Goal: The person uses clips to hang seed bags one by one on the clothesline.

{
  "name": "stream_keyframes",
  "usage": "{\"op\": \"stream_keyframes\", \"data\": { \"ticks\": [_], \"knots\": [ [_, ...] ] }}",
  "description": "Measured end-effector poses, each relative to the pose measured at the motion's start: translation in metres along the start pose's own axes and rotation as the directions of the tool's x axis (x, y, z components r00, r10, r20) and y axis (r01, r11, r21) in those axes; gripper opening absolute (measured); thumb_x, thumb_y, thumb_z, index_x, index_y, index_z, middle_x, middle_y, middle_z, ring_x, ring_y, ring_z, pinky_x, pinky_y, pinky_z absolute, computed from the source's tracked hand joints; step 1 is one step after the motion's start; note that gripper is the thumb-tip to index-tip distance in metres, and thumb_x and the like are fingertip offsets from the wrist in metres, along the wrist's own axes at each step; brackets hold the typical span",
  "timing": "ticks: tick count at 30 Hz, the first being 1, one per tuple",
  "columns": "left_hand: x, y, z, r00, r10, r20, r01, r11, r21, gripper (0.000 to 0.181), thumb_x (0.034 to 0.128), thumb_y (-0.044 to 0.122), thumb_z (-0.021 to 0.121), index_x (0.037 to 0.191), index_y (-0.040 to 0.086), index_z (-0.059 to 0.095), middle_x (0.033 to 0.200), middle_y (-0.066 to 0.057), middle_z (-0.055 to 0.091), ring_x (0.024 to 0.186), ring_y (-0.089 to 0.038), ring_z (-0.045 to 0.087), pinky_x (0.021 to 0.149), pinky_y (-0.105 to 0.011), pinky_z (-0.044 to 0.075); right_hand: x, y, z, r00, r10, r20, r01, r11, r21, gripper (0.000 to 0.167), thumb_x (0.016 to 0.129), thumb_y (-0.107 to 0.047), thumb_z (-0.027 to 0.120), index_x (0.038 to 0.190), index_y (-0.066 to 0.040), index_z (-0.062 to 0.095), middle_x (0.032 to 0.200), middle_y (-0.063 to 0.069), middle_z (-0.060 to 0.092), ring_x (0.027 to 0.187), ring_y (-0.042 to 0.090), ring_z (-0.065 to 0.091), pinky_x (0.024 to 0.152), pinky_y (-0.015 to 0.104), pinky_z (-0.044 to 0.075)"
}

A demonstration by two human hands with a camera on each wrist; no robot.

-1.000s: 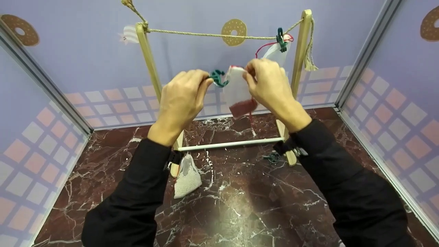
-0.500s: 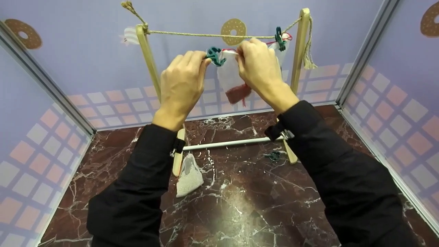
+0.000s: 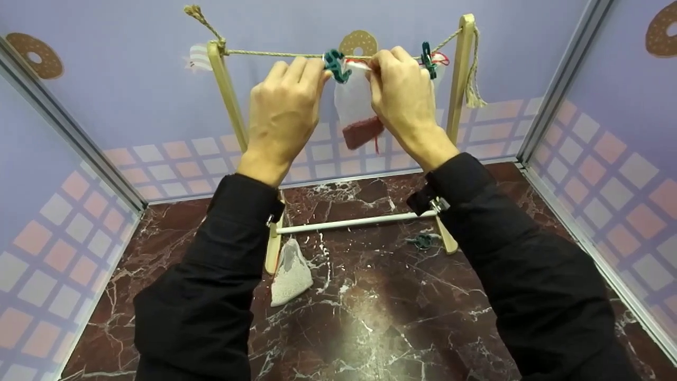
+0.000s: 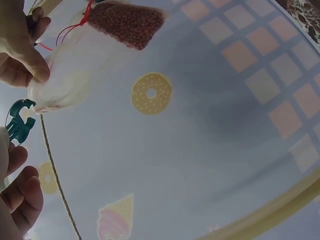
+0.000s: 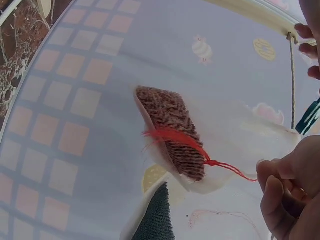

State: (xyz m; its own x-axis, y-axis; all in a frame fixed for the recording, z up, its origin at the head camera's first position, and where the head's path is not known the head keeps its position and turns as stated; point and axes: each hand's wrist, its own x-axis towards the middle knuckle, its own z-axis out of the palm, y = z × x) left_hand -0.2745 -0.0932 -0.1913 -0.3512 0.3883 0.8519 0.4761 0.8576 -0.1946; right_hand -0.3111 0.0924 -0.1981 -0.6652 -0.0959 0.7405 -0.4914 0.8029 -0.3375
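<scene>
My left hand [image 3: 285,111] pinches a green clothes peg [image 3: 337,66] right beside the rope [image 3: 275,53]. The thumb and fingers of my right hand [image 3: 404,95] pinch the top corner of a sheer white drawstring bag [image 3: 351,100]. Small reddish-brown grains [image 5: 167,130] fill the bottom of that bag, and a red cord [image 5: 180,137] dangles from it. Its top edge is up at rope height, close to the peg's jaws; whether the peg bites on it cannot be told. A second green peg [image 3: 427,61] sits on the rope at the right, holding another white bag largely hidden behind my right hand.
Two wooden posts [image 3: 459,95] carry the rope, joined low down by a white bar [image 3: 354,222]. On the dark marbled surface [image 3: 370,317] lie a bag of whitish grains [image 3: 292,278] and a loose green peg [image 3: 423,241]. In the right wrist view, dark contents [image 5: 155,217] fill the hanging bag.
Both hands have risen to the rope, taking the peg and the bag of reddish grains up with them. The bag on the marbled surface and the loose peg have stayed put.
</scene>
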Motion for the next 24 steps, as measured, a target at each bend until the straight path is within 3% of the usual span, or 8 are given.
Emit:
{"op": "stream_keyframes", "data": {
  "ticks": [11, 15, 24],
  "knots": [
    [0.016, -0.002, 0.005, 0.999, 0.016, 0.04, -0.019, 0.997, 0.074, 0.044, 0.1112, 0.029, 0.036, 0.105, -0.003, 0.066, 0.097, -0.015, 0.069, 0.079, -0.033, 0.064, 0.066, -0.042, 0.06, 0.004, 0.002, -0.001, 1.0, -0.01, -0.026, 0.009, 1.0, -0.022, 0.018, 0.098, -0.015, 0.066, 0.106, -0.001, 0.075, 0.102, 0.012, 0.072, 0.084, 0.025, 0.069, 0.078, 0.035, 0.058],
    [0.018, -0.006, 0.006, 0.998, 0.013, 0.056, -0.015, 0.999, 0.046, 0.042, 0.1106, 0.03, 0.039, 0.104, -0.002, 0.065, 0.097, -0.015, 0.069, 0.075, -0.032, 0.063, 0.063, -0.043, 0.059, 0.004, 0.001, 0.001, 0.999, -0.017, -0.037, 0.016, 1.0, -0.015, 0.017, 0.098, -0.014, 0.067, 0.106, -0.001, 0.075, 0.101, 0.012, 0.073, 0.084, 0.025, 0.069, 0.077, 0.034, 0.059],
    [0.024, -0.008, 0.0, 0.985, 0.052, 0.166, -0.058, 0.998, 0.034, 0.037, 0.109, 0.029, 0.043, 0.104, -0.002, 0.064, 0.095, -0.014, 0.068, 0.071, -0.032, 0.063, 0.062, -0.044, 0.057, -0.001, 0.0, 0.006, 0.994, -0.046, -0.101, 0.05, 0.998, 0.032, 0.018, 0.099, -0.017, 0.067, 0.105, -0.002, 0.075, 0.101, 0.011, 0.072, 0.087, 0.024, 0.07, 0.078, 0.037, 0.058]
  ]
}}
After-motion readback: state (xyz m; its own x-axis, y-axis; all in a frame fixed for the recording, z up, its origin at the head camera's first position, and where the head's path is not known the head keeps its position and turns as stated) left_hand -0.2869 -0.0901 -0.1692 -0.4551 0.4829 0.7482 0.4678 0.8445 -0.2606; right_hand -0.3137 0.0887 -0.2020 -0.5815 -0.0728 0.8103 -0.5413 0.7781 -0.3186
